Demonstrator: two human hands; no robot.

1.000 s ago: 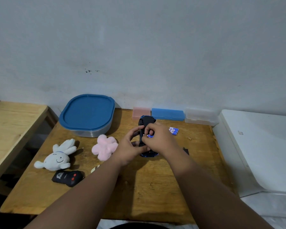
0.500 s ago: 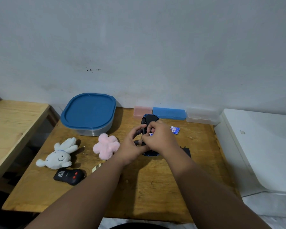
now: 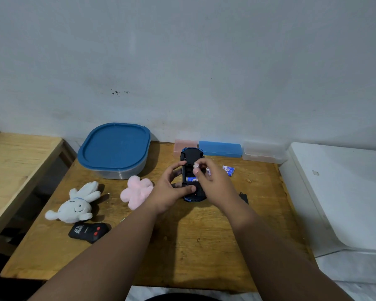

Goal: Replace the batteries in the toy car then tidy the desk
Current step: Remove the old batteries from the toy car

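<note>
From the head view, the toy car point(image 3: 192, 157) lay belly-up mid-desk point(image 3: 193, 242), steadied by the left hand point(image 3: 172, 187). The right hand point(image 3: 213, 181) pinched batteries point(image 3: 197, 168) over the open bay — one blue cell point(image 3: 191, 179) already seated. Spare batteries point(image 3: 228, 169) lay to the right (cover not refitted). Plush toys and remote point(image 3: 89, 232) remained untidied.
</note>
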